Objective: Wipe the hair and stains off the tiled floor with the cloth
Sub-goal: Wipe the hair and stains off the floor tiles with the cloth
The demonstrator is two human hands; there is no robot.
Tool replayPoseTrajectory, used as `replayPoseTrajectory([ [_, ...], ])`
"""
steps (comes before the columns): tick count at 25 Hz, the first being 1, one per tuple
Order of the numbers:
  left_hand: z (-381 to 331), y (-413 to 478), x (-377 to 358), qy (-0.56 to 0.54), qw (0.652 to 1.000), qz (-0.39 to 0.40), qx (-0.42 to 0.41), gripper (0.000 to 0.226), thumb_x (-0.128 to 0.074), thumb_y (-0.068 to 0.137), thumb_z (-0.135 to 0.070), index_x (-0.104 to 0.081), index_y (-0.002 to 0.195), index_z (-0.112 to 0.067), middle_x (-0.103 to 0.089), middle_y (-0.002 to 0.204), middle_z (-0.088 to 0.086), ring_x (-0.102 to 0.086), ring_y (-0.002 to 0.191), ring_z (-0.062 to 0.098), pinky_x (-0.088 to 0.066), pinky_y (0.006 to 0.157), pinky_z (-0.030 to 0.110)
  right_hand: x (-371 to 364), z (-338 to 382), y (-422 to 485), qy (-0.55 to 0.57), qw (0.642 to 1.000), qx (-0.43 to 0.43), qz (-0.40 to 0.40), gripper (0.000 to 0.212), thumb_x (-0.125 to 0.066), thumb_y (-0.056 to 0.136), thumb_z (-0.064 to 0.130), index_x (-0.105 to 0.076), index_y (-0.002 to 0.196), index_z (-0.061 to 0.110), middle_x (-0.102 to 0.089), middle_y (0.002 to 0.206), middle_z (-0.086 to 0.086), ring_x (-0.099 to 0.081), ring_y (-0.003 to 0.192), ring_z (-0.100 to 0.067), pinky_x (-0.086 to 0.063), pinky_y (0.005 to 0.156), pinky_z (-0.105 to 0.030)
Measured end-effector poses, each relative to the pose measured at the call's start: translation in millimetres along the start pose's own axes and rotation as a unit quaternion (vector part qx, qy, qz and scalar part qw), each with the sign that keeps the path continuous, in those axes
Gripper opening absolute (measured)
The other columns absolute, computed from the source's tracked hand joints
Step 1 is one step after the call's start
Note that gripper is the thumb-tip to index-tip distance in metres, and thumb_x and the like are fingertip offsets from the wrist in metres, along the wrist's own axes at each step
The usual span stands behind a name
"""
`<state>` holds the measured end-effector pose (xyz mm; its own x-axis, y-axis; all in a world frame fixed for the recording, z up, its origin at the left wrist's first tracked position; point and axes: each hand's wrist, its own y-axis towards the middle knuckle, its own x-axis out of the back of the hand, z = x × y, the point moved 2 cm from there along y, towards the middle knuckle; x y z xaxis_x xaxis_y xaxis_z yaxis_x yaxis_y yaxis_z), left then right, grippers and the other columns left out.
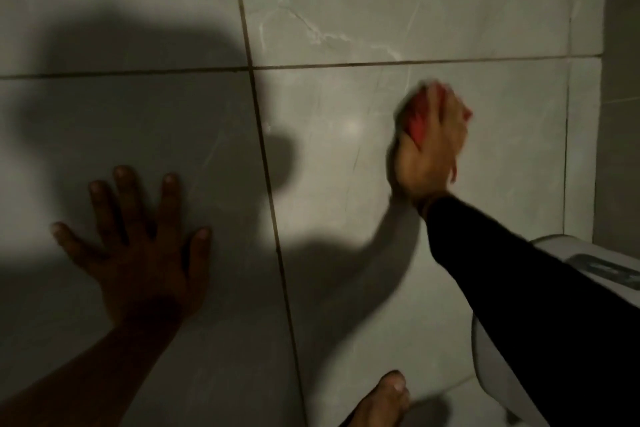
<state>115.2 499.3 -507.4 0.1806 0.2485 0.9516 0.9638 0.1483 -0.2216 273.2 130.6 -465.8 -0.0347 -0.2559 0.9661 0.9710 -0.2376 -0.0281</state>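
Grey marble-veined ceramic floor tiles (433, 3) with dark grout lines are filling the view, and no hair or stains are showing at this sharpness. Low at the right edge, a white toilet base (491, 367) is sitting under the black-sleeved arm. Left hand (138, 253) is lying flat in shadow, 5 fingers spread, gripping nothing. Right hand (433, 146), blurred, is closing over the small red crumpled cloth (417, 118), pressing it against the lit tile; the cloth is lying far from the left hand, so the right is doing the wiping
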Motion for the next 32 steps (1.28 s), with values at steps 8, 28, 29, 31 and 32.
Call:
replayPoseTrajectory([
  [8,1,1,0,-0.005,1.0,0.01,-0.004,0.084,-0.034,0.1,-0.062,-0.005,0.175,-0.039,0.004,0.187,0.011,-0.003,0.171,0.044,-0.01,0.118,0.089,-50,106,-200,0.02,0.938,0.306,0.163,0.073,-0.051,0.101,0.057,-0.031,0.168,0.034,-0.016,0.181,0.002,-0.001,0.168,-0.024,0.003,0.136,-0.053],
  [28,-2,3,5,0.006,0.999,0.0,-0.038,0.078,-0.027,0.108,-0.061,-0.017,0.177,-0.025,-0.005,0.184,0.025,-0.008,0.167,0.058,-0.013,0.119,0.088,-22,49,-34,0.035,0.998,0.042,0.032,0.072,-0.06,0.095,0.03,-0.041,0.164,0.02,-0.038,0.172,-0.017,-0.031,0.16,-0.041,-0.023,0.13,-0.064],
  [29,-2,4,5,0.008,1.0,-0.003,-0.029,0.078,-0.027,0.108,-0.062,-0.018,0.177,-0.025,-0.005,0.184,0.025,-0.008,0.167,0.056,-0.011,0.12,0.088,-35,77,-35,0.04,0.996,0.075,0.016,0.068,-0.06,0.096,0.032,-0.047,0.161,0.018,-0.043,0.169,-0.018,-0.035,0.158,-0.044,-0.025,0.129,-0.064],
  [31,-4,1,7,0.006,1.0,-0.009,-0.011,0.078,-0.027,0.108,-0.062,-0.019,0.176,-0.025,-0.006,0.184,0.023,-0.007,0.169,0.053,-0.011,0.12,0.086,-52,114,-103,0.057,0.983,0.158,0.07,0.067,-0.059,0.098,0.047,-0.05,0.16,0.02,-0.043,0.17,-0.017,-0.034,0.159,-0.043,-0.024,0.129,-0.064],
  [32,-5,-1,9,0.005,1.0,-0.019,-0.012,0.077,-0.028,0.108,-0.061,-0.02,0.176,-0.026,-0.007,0.184,0.022,-0.007,0.169,0.053,-0.011,0.121,0.086,-49,116,-150,0.052,0.971,0.195,0.125,0.071,-0.057,0.098,0.053,-0.047,0.162,0.025,-0.039,0.172,-0.014,-0.029,0.162,-0.042,-0.02,0.131,-0.063],
])
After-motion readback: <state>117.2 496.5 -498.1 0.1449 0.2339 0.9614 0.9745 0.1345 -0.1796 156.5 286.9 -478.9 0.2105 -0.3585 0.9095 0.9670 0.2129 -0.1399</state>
